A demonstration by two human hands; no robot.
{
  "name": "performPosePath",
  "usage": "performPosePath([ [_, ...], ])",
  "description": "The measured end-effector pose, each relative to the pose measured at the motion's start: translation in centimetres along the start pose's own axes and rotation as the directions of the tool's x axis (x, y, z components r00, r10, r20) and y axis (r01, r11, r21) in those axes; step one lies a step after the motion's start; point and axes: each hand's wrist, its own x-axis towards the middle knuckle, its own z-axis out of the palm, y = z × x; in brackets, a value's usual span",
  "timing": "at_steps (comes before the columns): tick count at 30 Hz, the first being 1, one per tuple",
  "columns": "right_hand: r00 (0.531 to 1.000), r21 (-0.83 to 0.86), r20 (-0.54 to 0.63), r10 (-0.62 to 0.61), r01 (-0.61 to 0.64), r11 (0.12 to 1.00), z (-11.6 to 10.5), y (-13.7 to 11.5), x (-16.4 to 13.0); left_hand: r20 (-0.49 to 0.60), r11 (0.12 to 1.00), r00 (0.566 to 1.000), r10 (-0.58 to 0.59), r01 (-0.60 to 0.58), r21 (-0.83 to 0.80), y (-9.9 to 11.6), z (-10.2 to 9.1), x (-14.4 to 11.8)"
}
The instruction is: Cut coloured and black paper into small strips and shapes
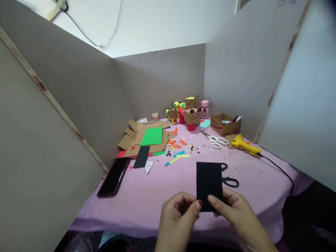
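Observation:
Both hands hold one piece of black paper (209, 180) upright over the near edge of the table. My left hand (180, 217) pinches its lower left corner between thumb and fingers. My right hand (235, 213) grips the lower right side, thumb flat on the front and fingers behind. Just beyond the paper lie black-handled scissors (231, 182); their blades are hidden behind it. Farther left, a second black paper strip (142, 156) rests by the cardboard, close to a small white paper triangle (148, 167).
A phone (113, 176) lies at left, near flattened cardboard (131, 148) with a green sheet (152, 136). Paper scraps (173, 143) dot the middle. White scissors (216, 140), a yellow glue gun (245, 144) with cord and a cardboard box (223, 126) stand right. Cat-faced cardboard figures (192, 117) stand behind.

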Motion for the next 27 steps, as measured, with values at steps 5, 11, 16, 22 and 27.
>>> performPosePath([
  [5,0.997,-0.005,0.083,-0.001,0.001,1.000,-0.5,-0.5,-1.0,-0.058,0.997,0.998,-0.021,0.017,-0.075,1.1,0.1,-0.4],
  [11,0.995,-0.015,0.097,0.013,-0.011,1.000,-0.4,-0.7,-1.3,-0.071,0.990,0.997,-0.037,0.027,-0.136,0.6,0.2,-0.6],
  [16,0.998,-0.020,0.066,0.023,-0.022,1.000,-0.1,-0.8,-1.2,-0.057,0.988,0.997,-0.052,0.043,-0.150,0.0,0.1,-0.6],
  [22,0.999,-0.019,0.030,0.029,-0.029,0.999,-0.2,-0.5,-1.0,0.005,0.969,0.996,-0.093,0.092,-0.230,-0.4,0.3,-0.6],
  [27,0.998,-0.011,0.045,0.032,-0.031,0.999,-0.3,-0.4,-1.2,-0.001,0.970,0.996,-0.085,0.082,-0.229,-0.3,0.8,-0.5],
])
